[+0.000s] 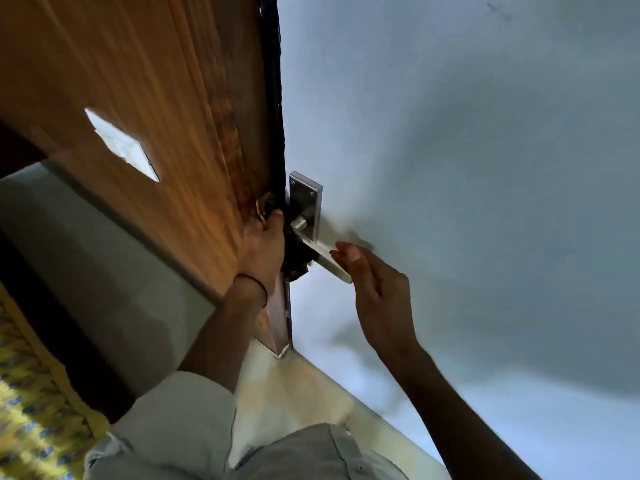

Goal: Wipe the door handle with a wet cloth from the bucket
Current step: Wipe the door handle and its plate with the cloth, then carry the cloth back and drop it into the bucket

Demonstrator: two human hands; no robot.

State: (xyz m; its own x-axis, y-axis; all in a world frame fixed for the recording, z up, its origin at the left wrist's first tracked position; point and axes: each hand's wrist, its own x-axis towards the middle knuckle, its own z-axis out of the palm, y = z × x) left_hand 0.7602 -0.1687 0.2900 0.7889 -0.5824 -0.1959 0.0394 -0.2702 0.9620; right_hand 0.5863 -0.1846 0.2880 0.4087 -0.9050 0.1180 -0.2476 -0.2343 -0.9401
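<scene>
A silver lever door handle (313, 245) on a metal backplate (306, 199) sits on the pale blue door face (450, 150), close to the door's dark edge (273, 98). My left hand (261, 247) is closed on a dark cloth (294, 259), pressing it against the lever's inner side at the door edge. A thin dark band circles that wrist. The fingertips of my right hand (377, 292) hold the lever's free end. No bucket is in view.
A brown wood-grain panel (156, 98) with a pale diamond inlay (123, 145) fills the upper left, beyond the door edge. Pale floor (294, 393) shows below the door. Yellow patterned fabric (31, 410) lies at the lower left. My grey shirt covers the bottom.
</scene>
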